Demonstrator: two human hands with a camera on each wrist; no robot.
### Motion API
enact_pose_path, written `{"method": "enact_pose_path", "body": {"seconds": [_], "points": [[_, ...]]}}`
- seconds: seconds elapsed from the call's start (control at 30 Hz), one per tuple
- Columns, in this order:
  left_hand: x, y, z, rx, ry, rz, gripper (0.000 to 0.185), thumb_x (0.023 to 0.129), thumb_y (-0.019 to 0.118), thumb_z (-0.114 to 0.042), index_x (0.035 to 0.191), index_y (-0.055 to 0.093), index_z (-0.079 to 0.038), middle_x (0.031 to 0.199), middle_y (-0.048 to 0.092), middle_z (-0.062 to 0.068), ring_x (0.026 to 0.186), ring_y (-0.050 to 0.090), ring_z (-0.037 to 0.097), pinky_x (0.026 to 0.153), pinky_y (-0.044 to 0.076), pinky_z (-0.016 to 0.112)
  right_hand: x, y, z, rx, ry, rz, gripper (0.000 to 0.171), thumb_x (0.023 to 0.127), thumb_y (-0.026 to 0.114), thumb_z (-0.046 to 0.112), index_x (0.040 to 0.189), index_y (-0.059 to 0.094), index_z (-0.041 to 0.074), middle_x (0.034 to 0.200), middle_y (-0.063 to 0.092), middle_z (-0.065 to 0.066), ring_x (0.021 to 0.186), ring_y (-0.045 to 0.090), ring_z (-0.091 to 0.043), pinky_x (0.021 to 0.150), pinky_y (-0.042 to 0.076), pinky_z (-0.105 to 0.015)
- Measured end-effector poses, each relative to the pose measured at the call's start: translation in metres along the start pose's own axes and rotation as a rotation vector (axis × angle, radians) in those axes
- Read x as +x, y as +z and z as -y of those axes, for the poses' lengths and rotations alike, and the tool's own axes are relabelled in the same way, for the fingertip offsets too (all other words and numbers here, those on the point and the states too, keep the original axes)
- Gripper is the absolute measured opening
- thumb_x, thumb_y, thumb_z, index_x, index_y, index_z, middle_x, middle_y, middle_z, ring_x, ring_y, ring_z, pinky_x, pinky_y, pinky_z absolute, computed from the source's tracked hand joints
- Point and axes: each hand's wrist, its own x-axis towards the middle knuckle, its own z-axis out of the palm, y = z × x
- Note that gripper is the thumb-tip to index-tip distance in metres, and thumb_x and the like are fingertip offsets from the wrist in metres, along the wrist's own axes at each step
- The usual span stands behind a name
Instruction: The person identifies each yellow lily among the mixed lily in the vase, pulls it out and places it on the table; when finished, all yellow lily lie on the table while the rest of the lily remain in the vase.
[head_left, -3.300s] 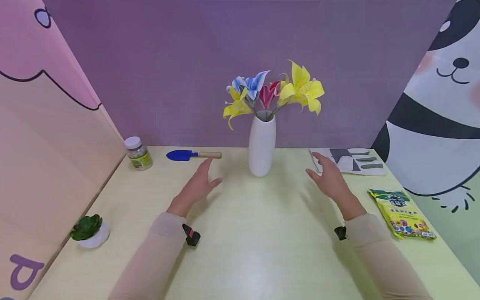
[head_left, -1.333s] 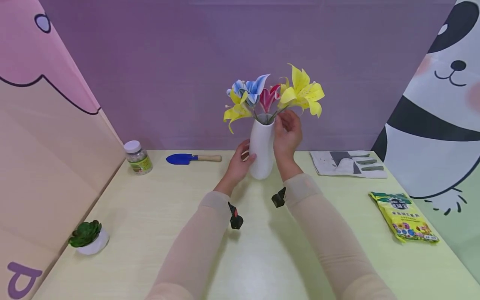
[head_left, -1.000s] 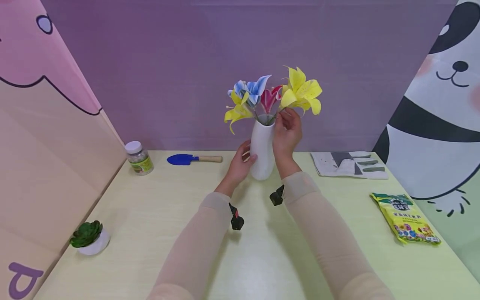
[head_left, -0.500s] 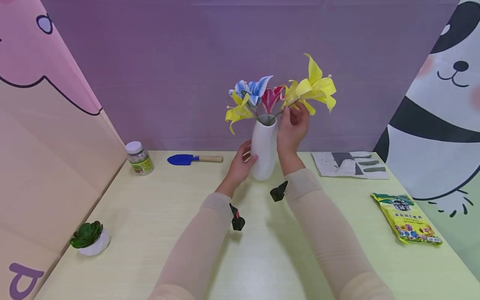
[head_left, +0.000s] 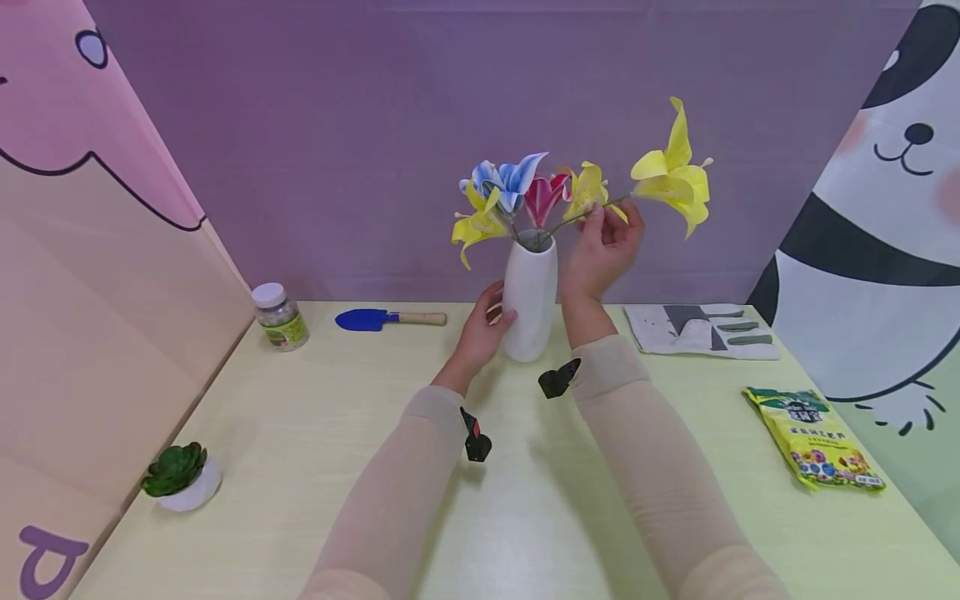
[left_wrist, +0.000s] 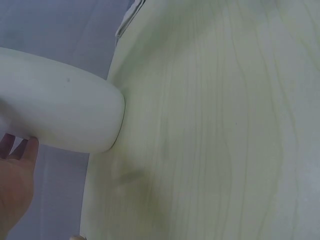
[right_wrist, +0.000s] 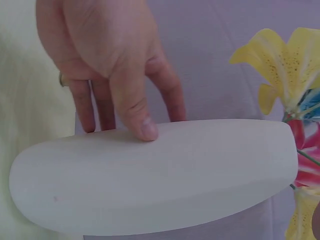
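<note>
A tall white vase [head_left: 529,300] stands upright near the back edge of the table. My left hand [head_left: 480,337] holds its left side, with thumb and fingertips [right_wrist: 148,130] on the wall in the right wrist view. Up and right of the mouth, my right hand [head_left: 606,254] pinches the green stem of a yellow lily [head_left: 678,183], whose bloom leans out to the right. Its stem slants back toward the vase mouth. Still in the vase are a blue flower [head_left: 512,179], a pink-red flower [head_left: 544,200] and yellow lilies, one at the left [head_left: 483,223] and one beside my right fingers [head_left: 585,192].
Left of the vase lie a blue trowel [head_left: 367,319] and a lidded jar [head_left: 280,318]. A potted succulent [head_left: 180,477] stands at the near left. Folded gloves [head_left: 693,329] and a yellow packet [head_left: 813,440] are on the right. A purple wall [head_left: 337,150] rises behind the table.
Both hands came in from the sides to the vase. My right hand took the yellow lily's stem and drew it up and right, apart from the other blooms. The left hand stayed on the vase.
</note>
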Motion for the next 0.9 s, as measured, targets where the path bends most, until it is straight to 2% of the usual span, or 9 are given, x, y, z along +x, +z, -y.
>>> {"method": "enact_pose_path", "body": {"seconds": [0.17, 0.27, 0.4, 0.5, 0.7, 0.83, 0.9], "points": [[-0.003, 0.000, -0.004, -0.009, -0.006, 0.009, 0.058, 0.099, 0.057, -0.013, 0.151, 0.033, -0.018, 0.149, 0.038, 0.013, 0.134, 0.039, 0.030, 0.109, 0.036, 0.039, 0.003, 0.001, 0.012, 0.086, -0.039, -0.067, 0.026, 0.091, 0.063, -0.006, 0.114, 0.053, 0.002, 0.090, 0.058, -0.013, 0.085, 0.060, -0.026, 0.076, 0.058, -0.034], [-0.002, 0.001, -0.004, -0.013, -0.005, 0.006, 0.058, 0.099, 0.058, -0.013, 0.152, 0.033, -0.017, 0.149, 0.038, 0.013, 0.134, 0.039, 0.030, 0.109, 0.037, 0.039, 0.006, 0.001, 0.018, 0.129, -0.086, -0.076, 0.026, 0.091, 0.062, -0.009, 0.114, 0.052, 0.000, 0.087, 0.058, -0.013, 0.084, 0.060, -0.030, 0.073, 0.059, -0.035], [0.000, 0.002, 0.001, -0.009, 0.004, -0.003, 0.059, 0.099, 0.058, -0.014, 0.152, 0.033, -0.019, 0.149, 0.039, 0.012, 0.134, 0.040, 0.030, 0.108, 0.037, 0.039, 0.011, -0.002, 0.029, 0.178, -0.077, -0.065, 0.027, 0.091, 0.063, -0.009, 0.113, 0.053, 0.001, 0.086, 0.058, -0.014, 0.081, 0.060, -0.030, 0.069, 0.059, -0.036], [0.000, 0.002, 0.001, -0.008, 0.007, 0.001, 0.059, 0.099, 0.058, -0.013, 0.152, 0.033, -0.019, 0.149, 0.039, 0.013, 0.133, 0.040, 0.030, 0.108, 0.037, 0.039, 0.016, -0.008, 0.041, 0.217, -0.015, -0.041, 0.026, 0.090, 0.063, -0.009, 0.112, 0.054, 0.002, 0.085, 0.058, -0.015, 0.077, 0.060, -0.028, 0.067, 0.059, -0.035], [0.001, 0.001, 0.001, -0.009, -0.007, 0.002, 0.059, 0.099, 0.058, -0.015, 0.152, 0.032, -0.019, 0.149, 0.039, 0.011, 0.134, 0.040, 0.028, 0.108, 0.038, 0.038, 0.033, -0.026, 0.067, 0.234, 0.062, 0.072, 0.024, 0.089, 0.063, -0.011, 0.109, 0.059, 0.002, 0.081, 0.058, -0.015, 0.072, 0.063, -0.027, 0.059, 0.057, -0.031], [0.001, 0.000, -0.001, 0.003, -0.029, 0.002, 0.060, 0.099, 0.058, -0.017, 0.152, 0.032, -0.021, 0.149, 0.039, 0.009, 0.134, 0.040, 0.025, 0.108, 0.038, 0.037, 0.050, -0.044, 0.082, 0.184, 0.156, 0.138, 0.023, 0.089, 0.066, -0.007, 0.109, 0.062, 0.004, 0.086, 0.058, -0.014, 0.076, 0.063, -0.025, 0.062, 0.056, -0.031], [0.001, 0.000, -0.001, 0.007, -0.034, 0.002, 0.060, 0.099, 0.058, -0.018, 0.152, 0.032, -0.022, 0.149, 0.039, 0.009, 0.134, 0.040, 0.025, 0.108, 0.037, 0.037, 0.058, -0.054, 0.087, 0.121, 0.200, 0.170, 0.024, 0.090, 0.067, -0.004, 0.112, 0.063, 0.005, 0.091, 0.059, -0.013, 0.080, 0.062, -0.024, 0.065, 0.056, -0.031]]}}
